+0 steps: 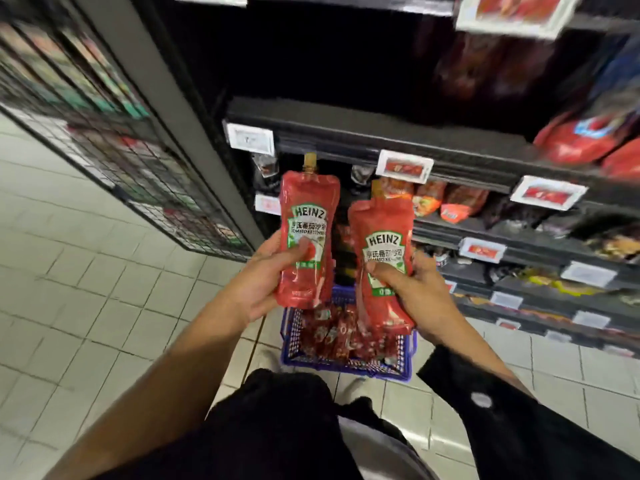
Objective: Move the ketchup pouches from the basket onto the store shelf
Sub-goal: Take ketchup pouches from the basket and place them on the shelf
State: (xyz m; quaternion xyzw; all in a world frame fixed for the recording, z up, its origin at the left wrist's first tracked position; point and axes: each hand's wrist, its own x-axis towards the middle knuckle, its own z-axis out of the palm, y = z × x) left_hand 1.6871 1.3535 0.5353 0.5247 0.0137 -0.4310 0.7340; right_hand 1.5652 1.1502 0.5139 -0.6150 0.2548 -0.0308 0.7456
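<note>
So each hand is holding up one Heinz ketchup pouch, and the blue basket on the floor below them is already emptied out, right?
Not quite. The left hand and right hand each hold one Heinz pouch, left pouch and right pouch, but the blue basket on the floor is not emptied: the head view shows more red pouches inside it.

The floor (pixel 86 271) was made of pale square tiles with thin dark lines between them. A tall grey post (pixel 162 98) stood at the corner of the dark shelves. To the left of the post was a black wire rack (pixel 104 143), too blurry to tell what it held. White price tags (pixel 404 166) hung along the front edges of the black shelf boards (pixel 346 133). The space above the top board was very dark. Red packets (pixel 575 140) lay on the right side.
</note>
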